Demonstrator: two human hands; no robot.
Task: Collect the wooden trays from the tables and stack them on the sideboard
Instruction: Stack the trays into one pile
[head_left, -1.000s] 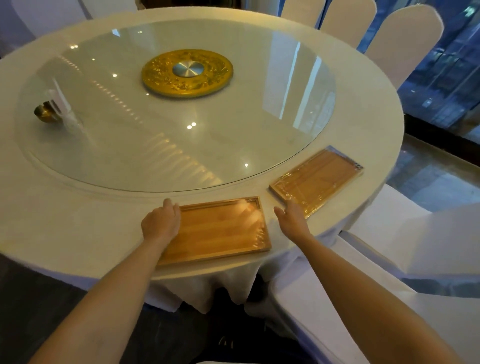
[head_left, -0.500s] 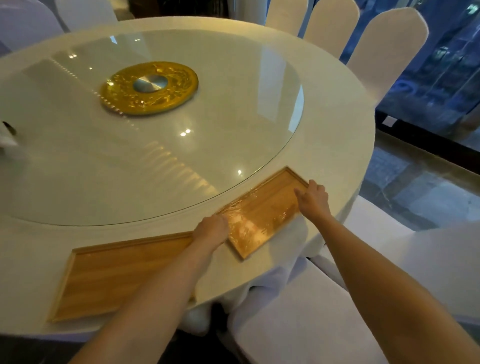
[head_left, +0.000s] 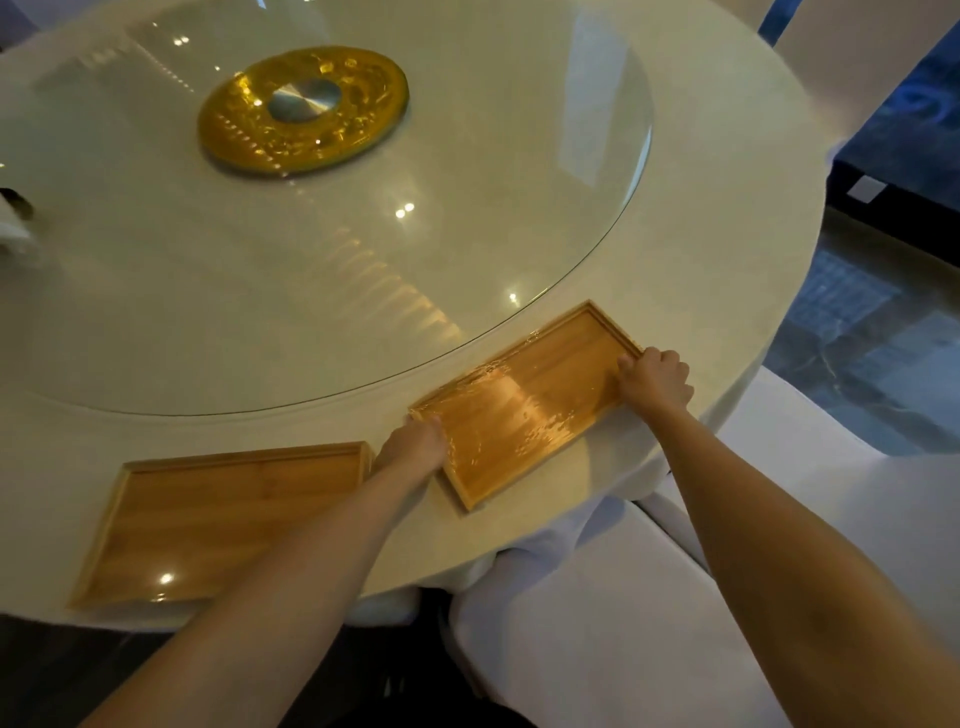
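Two wooden trays lie near the front edge of a round white table. The right tray, covered in shiny plastic film, sits at an angle. My left hand grips its near-left end and my right hand grips its far-right end, fingers curled over the rim. The left tray lies flat on the table to the left of my left forearm, untouched.
A glass turntable with a gold centre disc fills the table's middle. White-covered chairs stand close under the table edge at lower right. A dark object with white cloth sits at the left edge. Dark tiled floor lies to the right.
Both hands left the first tray and shifted right to the film-covered tray, now closed on its two ends. The view has moved rightward with them.
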